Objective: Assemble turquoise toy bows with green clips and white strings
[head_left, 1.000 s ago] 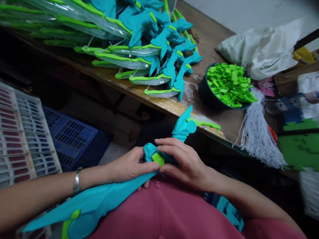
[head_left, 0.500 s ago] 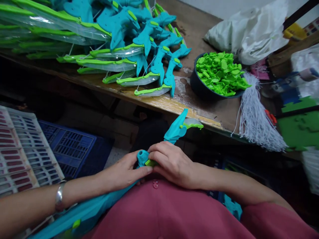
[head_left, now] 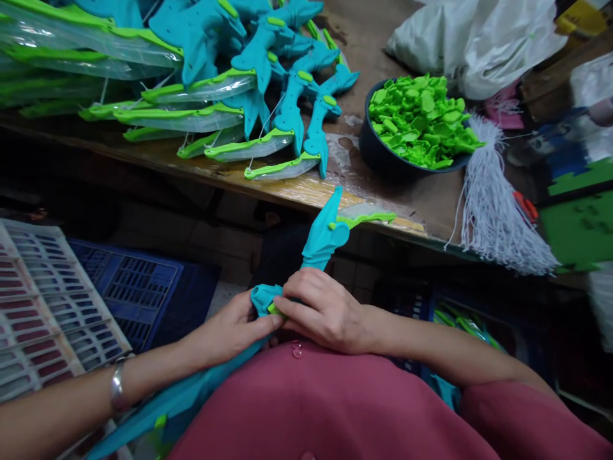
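Observation:
A turquoise plastic toy bow (head_left: pixel 320 237) with a green-edged clear limb lies slantwise against my shirt. My left hand (head_left: pixel 234 329) is closed around its middle, beside a short turquoise stub with a hole in its end. The thumb presses by a small green piece (head_left: pixel 272 308). My right hand (head_left: pixel 328 310) is closed over the same middle part, fingertips at the green piece and meeting my left thumb. The palms and curled fingers hide much of the grip. The bow's lower turquoise arm (head_left: pixel 191 390) runs down left beneath my left forearm.
On the workbench (head_left: pixel 407 220), similar toy bows (head_left: pixel 306 121) are piled at the left. A dark bowl (head_left: pixel 383 153) of green plastic pieces (head_left: pixel 421 118) stands beside white strings (head_left: pixel 493 198) hanging over the edge. A white crate (head_left: pixel 52 300) and blue crate (head_left: pixel 129 281) are lower left.
The held bow's upper end has swung slightly left and up, its clear limb now showing longer. Both hands have shifted a little left, keeping their hold. The camera view has tilted slightly.

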A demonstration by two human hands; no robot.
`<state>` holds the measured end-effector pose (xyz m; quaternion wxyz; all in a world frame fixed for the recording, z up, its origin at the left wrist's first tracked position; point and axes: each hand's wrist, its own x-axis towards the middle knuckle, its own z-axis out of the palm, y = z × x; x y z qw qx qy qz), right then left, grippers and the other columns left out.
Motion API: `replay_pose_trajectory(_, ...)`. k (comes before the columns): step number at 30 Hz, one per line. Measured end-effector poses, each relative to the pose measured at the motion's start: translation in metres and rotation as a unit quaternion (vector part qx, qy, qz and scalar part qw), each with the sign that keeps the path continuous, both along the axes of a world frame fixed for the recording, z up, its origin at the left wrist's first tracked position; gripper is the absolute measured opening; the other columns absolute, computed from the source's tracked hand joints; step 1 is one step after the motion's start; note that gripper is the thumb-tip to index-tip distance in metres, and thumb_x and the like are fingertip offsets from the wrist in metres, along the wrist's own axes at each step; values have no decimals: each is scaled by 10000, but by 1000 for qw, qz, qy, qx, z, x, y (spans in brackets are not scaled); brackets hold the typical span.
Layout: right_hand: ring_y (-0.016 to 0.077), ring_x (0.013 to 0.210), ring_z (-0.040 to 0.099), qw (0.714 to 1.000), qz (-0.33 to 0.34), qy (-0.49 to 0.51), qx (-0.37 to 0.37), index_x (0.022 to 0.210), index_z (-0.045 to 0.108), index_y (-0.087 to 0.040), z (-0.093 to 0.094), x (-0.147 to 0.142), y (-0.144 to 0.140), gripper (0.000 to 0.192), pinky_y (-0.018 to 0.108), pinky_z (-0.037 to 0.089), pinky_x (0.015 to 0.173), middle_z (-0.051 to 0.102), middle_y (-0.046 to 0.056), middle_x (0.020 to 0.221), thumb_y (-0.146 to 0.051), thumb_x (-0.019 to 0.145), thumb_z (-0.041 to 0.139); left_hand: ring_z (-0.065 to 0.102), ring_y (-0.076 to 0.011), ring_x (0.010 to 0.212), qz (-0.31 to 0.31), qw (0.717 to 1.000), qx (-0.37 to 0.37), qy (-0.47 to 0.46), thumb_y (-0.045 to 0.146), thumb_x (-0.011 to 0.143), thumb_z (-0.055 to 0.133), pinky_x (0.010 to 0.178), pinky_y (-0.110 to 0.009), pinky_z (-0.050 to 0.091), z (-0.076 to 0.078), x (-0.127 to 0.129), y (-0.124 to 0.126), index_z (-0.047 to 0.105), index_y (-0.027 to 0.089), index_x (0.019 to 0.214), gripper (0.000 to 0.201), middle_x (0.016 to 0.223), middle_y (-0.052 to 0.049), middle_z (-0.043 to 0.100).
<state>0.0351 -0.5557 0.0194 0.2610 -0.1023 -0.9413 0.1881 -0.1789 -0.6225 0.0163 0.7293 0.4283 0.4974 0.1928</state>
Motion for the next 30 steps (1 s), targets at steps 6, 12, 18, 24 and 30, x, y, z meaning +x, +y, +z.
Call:
replay_pose_trajectory(6,224,994,595,999,5,-17,-26,1180,636,-77,2,-1,9,254,399,555,878,661,140,1047,-265,1021,573,675,-169,698,-41,997,-49,-43,554,908,650,682,-285,541,4,-8,8,636,161,885,394,789,-38,724)
replay_pose_trajectory(12,220,966,585,999,35,-19,-20,1230,618,-68,-2,-1,10,286,390,553,847,653,136,1042,-276,1051,539,692,-190,684,-36,999,-20,-7,563,937,606,662,-300,547,-2,-5,6,619,175,883,392,744,-29,716)
replay_pose_trajectory(18,261,1142,567,998,-25,-55,-11,1311,563,-74,9,-3,2,353,432,532,966,640,171,1175,-323,1069,500,612,-168,709,-25,996,74,48,457,938,618,666,-280,492,-5,-3,-2,584,195,841,282,751,6,649)
replay_pose_trajectory(24,229,846,585,970,29,-242,-15,1070,597,-110,30,-19,5,154,406,471,820,663,95,946,-158,1023,458,566,-170,769,-38,978,185,92,410,953,605,732,-295,479,-11,-1,-10,596,201,880,222,848,-4,634)
replay_pose_trajectory(30,184,703,572,961,59,-267,-49,969,584,-158,1,-26,3,49,341,399,694,642,32,827,-202,960,563,631,-181,775,-81,970,203,105,339,959,597,738,-298,485,-30,3,-18,649,196,934,153,879,-17,705)
